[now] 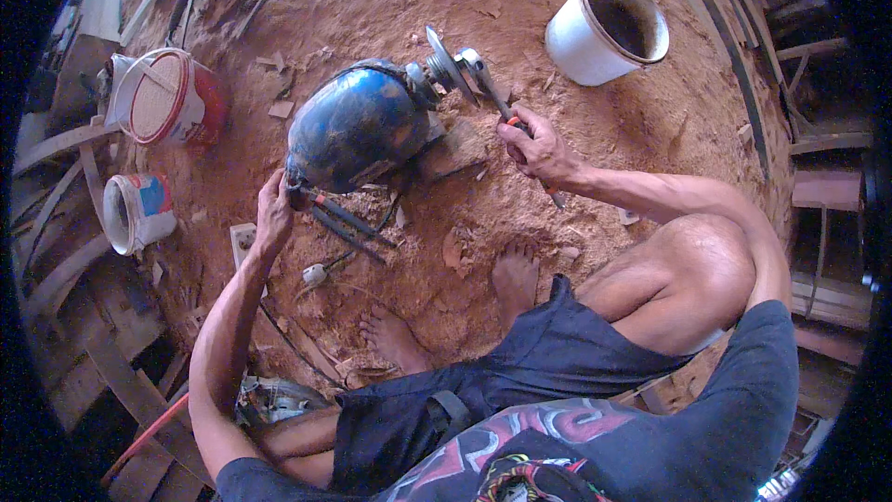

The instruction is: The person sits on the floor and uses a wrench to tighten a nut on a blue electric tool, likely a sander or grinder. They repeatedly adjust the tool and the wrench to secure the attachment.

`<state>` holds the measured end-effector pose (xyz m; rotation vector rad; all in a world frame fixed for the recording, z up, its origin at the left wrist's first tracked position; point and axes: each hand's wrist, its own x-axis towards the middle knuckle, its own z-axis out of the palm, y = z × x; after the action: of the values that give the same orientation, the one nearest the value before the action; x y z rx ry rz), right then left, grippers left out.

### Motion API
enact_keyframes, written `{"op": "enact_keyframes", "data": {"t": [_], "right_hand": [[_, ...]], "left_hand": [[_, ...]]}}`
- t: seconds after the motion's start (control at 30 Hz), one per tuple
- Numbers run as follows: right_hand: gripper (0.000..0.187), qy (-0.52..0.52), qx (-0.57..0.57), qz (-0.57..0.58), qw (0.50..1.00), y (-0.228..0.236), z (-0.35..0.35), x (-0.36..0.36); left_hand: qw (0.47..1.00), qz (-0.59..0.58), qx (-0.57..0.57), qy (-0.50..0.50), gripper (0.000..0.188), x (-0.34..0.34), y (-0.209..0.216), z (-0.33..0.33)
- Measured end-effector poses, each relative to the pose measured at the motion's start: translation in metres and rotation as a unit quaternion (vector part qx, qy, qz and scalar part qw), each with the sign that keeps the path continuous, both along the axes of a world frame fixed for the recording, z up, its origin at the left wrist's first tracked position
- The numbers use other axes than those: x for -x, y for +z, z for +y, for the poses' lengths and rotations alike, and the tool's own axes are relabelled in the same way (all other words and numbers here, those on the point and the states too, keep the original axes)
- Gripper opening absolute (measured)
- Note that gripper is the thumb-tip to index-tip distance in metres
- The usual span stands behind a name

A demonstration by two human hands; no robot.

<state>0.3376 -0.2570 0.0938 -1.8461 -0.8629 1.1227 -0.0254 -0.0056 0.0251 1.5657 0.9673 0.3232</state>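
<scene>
A blue electric motor (348, 130), rounded and dusty, lies on the sawdust-covered ground in front of me. A thin metal disc (451, 63) sits on the shaft at its right end. My right hand (544, 144) is closed round the dark, orange-banded handle of a wrench (490, 88), whose silver head is at the shaft end beside the disc. At the motor's left end my left hand (274, 209) grips pliers (344, 225) with dark handles and orange-red bands. The motor's lower left end and my left fingers hide the pliers' jaws.
A white bucket (581, 42) stands at the far right. On the left are a red-and-white bucket (190, 102) and a smaller paint pail (153, 214). A cable with a plug (316, 274) and a socket block (243, 242) lie near my feet. Timber lines both sides.
</scene>
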Motion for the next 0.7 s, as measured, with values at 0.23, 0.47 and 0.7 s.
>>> {"op": "enact_keyframes", "data": {"t": [0.23, 0.47, 0.7], "right_hand": [[0.032, 0.009, -0.006, 0.014, 1.000, 0.023, 0.000, 0.004], [0.028, -0.003, 0.017, 0.076, 0.997, 0.026, 0.003, 0.012], [0.029, -0.018, 0.013, 0.127, 0.992, 0.017, 0.012, 0.015]], "left_hand": [[1.000, -0.014, 0.024, 0.004, 0.037, 0.003, -0.010, 0.001], [1.000, -0.009, -0.024, 0.013, 0.038, 0.006, 0.000, -0.002], [1.000, -0.021, -0.018, 0.012, 0.038, 0.010, -0.006, -0.004]]}}
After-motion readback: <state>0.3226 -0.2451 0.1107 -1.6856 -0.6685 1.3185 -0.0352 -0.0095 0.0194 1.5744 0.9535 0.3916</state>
